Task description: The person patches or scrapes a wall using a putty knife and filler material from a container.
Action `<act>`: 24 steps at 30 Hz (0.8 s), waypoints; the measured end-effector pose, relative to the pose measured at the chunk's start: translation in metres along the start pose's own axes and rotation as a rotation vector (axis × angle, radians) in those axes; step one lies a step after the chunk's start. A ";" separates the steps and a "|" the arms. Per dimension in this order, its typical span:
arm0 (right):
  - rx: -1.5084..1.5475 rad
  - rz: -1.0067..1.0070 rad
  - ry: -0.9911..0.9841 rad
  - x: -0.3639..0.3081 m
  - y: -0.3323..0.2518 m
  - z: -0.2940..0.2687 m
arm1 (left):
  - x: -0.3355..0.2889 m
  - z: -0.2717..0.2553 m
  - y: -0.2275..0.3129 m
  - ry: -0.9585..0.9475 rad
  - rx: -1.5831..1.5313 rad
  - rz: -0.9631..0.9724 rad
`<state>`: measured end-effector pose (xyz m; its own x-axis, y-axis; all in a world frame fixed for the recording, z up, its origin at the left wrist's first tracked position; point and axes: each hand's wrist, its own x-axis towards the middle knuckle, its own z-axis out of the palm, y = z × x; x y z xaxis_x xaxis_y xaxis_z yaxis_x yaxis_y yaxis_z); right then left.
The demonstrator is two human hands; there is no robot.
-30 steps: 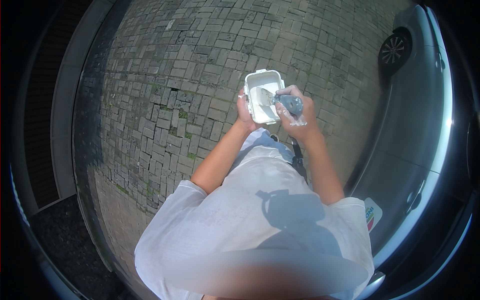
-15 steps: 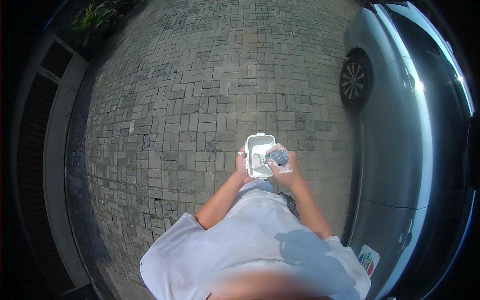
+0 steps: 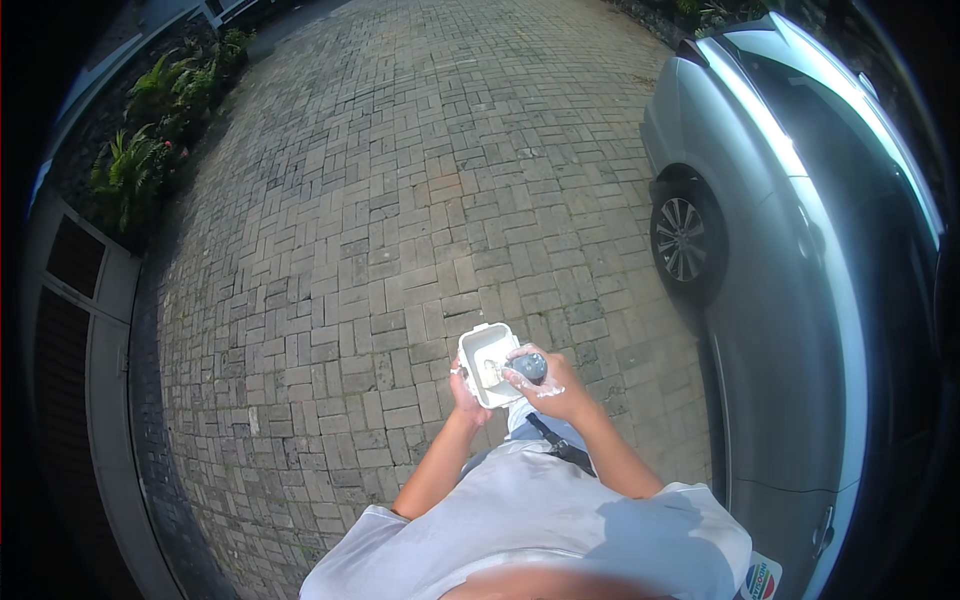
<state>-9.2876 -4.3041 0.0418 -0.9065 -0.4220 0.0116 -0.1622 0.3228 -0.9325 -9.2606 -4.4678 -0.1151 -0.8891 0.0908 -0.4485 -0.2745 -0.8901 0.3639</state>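
A white rectangular tub (image 3: pixel 484 344) with rounded corners is held in front of my waist, its inside smeared with white paste. My left hand (image 3: pixel 467 401) is wrapped round its left side and lower corner. In my closed right hand (image 3: pixel 558 388) is a tool with a rounded grey handle (image 3: pixel 529 368). The handle's end faces up, and its working end reaches into the tub, mostly hidden by the fingers, so its kind is unclear. White smears cover the right thumb and knuckles, and some show on the left fingers.
A silver car (image 3: pixel 770 330) stands along the right, its wheel (image 3: pixel 685 240) ahead of me. Paving bricks (image 3: pixel 330 250) cover the ground. At the left are a grey-framed gate (image 3: pixel 105 370) and green plants (image 3: pixel 130 170). A black strap (image 3: pixel 555 437) shows at my waist.
My view has tilted up and turned, so more plants and more of the car's front show. The tub and both hands sit lower and further left in the picture, with both holds kept.
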 end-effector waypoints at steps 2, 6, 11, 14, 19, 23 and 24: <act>0.031 -0.046 -0.037 0.060 0.022 -0.008 | 0.031 0.029 0.030 -0.025 -0.045 0.072; 0.106 -0.156 -0.057 0.177 0.015 -0.022 | 0.106 0.069 0.096 0.031 -0.106 0.204; -0.004 -0.244 -0.261 0.303 0.004 -0.043 | 0.188 0.122 0.167 0.019 -0.225 0.351; 0.117 -0.327 -0.206 0.364 0.014 -0.047 | 0.241 0.135 0.197 0.039 -0.244 0.348; 0.005 -0.231 -0.094 0.468 0.039 -0.065 | 0.353 0.137 0.240 -0.034 -0.167 0.250; 0.090 -0.166 0.082 0.556 0.071 -0.076 | 0.459 0.146 0.277 -0.108 -0.138 0.058; 0.012 -0.148 0.050 0.582 0.072 -0.084 | 0.484 0.158 0.288 -0.117 -0.127 0.045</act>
<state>-9.8600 -4.4554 0.0122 -0.8914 -0.4212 0.1673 -0.2914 0.2498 -0.9234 -9.8281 -4.6098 -0.0980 -0.9380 0.0944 -0.3336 -0.1916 -0.9431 0.2717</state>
